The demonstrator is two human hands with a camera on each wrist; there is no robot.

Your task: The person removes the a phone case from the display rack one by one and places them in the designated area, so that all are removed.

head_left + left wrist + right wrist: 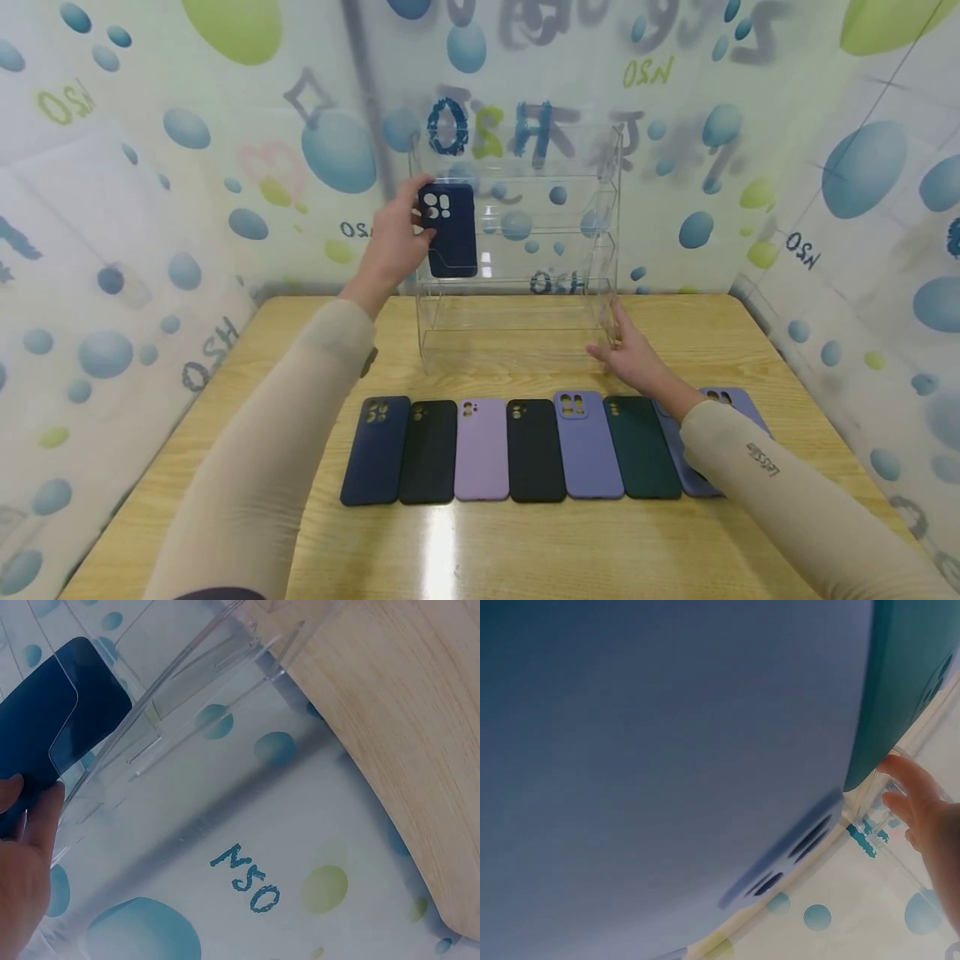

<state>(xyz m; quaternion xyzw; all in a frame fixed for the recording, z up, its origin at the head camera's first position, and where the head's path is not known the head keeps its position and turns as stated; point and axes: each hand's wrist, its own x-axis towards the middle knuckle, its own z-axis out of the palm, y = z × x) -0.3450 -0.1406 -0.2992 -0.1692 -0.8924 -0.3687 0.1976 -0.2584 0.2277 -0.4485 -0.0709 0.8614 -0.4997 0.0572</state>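
Observation:
A navy phone case (456, 246) stands upright at the left of an upper tier of a clear tiered display rack (517, 280). My left hand (397, 237) grips the case by its left edge, beside the camera cutouts. In the left wrist view the lower part of the case (82, 705) shows behind a clear front lip. Low on the rack's right side, my right hand (633, 354) holds the side panel between thumb and fingers. From the right wrist, a purple case (667, 765) fills most of the view, with the right hand (930, 817) at its edge.
In front of the rack, several phone cases lie in a row on the wooden table (360, 550): navy (377, 454), black (429, 454), lilac (482, 454), another black (536, 454), periwinkle (590, 454), dark green (643, 450). My right sleeve (780, 483) partly covers purple ones at the right end.

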